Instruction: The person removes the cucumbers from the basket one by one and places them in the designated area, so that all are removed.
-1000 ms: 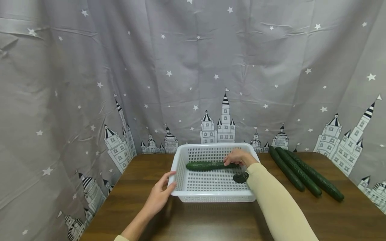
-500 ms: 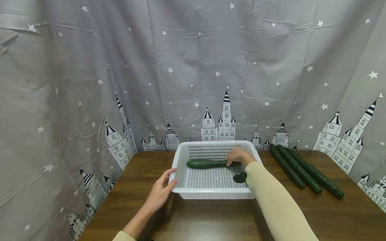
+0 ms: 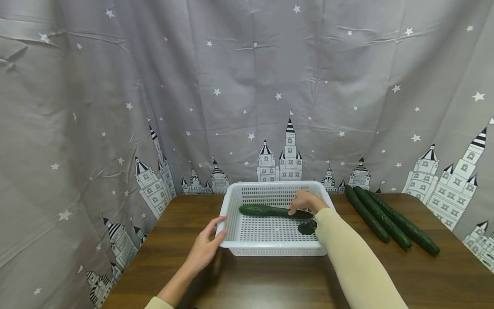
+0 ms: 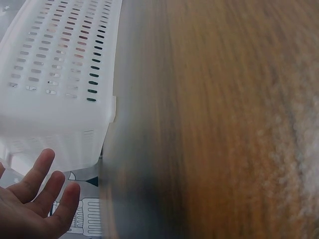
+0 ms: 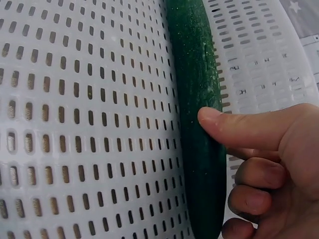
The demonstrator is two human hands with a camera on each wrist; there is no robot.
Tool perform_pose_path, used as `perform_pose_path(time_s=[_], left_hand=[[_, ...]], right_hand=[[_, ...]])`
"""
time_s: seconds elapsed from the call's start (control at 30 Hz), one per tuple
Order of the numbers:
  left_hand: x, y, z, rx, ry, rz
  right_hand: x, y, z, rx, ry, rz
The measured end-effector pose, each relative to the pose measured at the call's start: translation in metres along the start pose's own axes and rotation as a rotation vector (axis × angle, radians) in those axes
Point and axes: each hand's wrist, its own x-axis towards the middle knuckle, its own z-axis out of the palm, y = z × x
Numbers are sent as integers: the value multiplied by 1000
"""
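Observation:
A white perforated plastic basket (image 3: pixel 275 249) stands on the table, with one long green cucumber (image 3: pixel 264 210) lying crosswise along its back inside. My right hand (image 3: pixel 306 201) reaches over the basket's right side to the cucumber. In the right wrist view its thumb (image 5: pixel 214 122) presses on the cucumber's near half while the other fingers curl against the basket-wall side, holding it between them. My left hand (image 3: pixel 206 244) touches the basket's left rim near the front corner. Its fingers (image 4: pixel 67 204) look spread and fairly straight in the left wrist view; the thumb is hidden there.
Three more cucumbers (image 3: pixel 390 221) lie side by side on the brown wooden table (image 3: pixel 270 285), right of the basket. A grey curtain (image 3: pixel 231 86) with stars and castles hangs behind. A small black object (image 3: pixel 307 227) shows under the right wrist.
The cucumber in the basket has shifted slightly, and its right end now shows past my right hand, angled a little toward the front. My left hand stays at the basket rim.

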Motion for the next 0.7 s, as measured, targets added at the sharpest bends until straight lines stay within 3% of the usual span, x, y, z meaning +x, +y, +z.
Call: perform_pose_path(time_s=[0.3,0.7], left_hand=[[1,-1,-1,2,-3,-4],[1,-2,-1,0,-6,3]], right_hand=[[0,4,7,65,53,-3],[-6,6,16,171,28,-46]])
